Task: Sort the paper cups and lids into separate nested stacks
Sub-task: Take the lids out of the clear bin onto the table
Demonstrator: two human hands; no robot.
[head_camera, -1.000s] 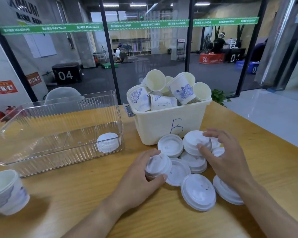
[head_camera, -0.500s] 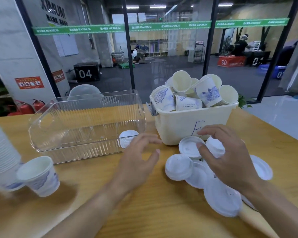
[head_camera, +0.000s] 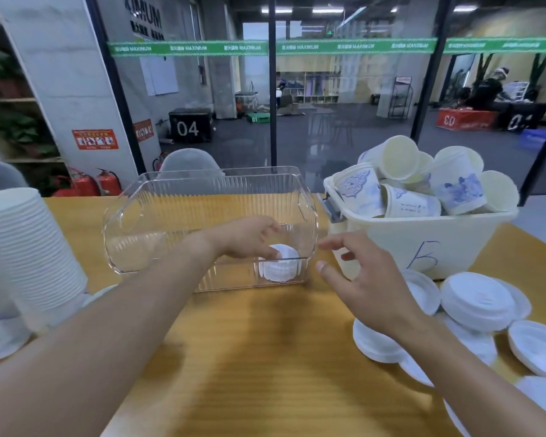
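Lids (head_camera: 476,299): loose pile at the desk's (head_camera: 265,357) right edge, before the cream bin (head_camera: 423,244) of paper cups (head_camera: 410,187). Lid stack (head_camera: 281,263): in the clear bin's (head_camera: 208,200) right end. Our left hand (head_camera: 246,236) reaches inside, fingertips on that stack, grip not closed round it. Our right hand (head_camera: 369,279) hovers spread, holding nothing, over bare desk between bins. Nested cup stack (head_camera: 22,247): left edge.

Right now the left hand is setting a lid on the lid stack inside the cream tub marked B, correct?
Not quite. The head view shows the left hand at the lid stack inside the clear bin; the cream tub holds loose cups.
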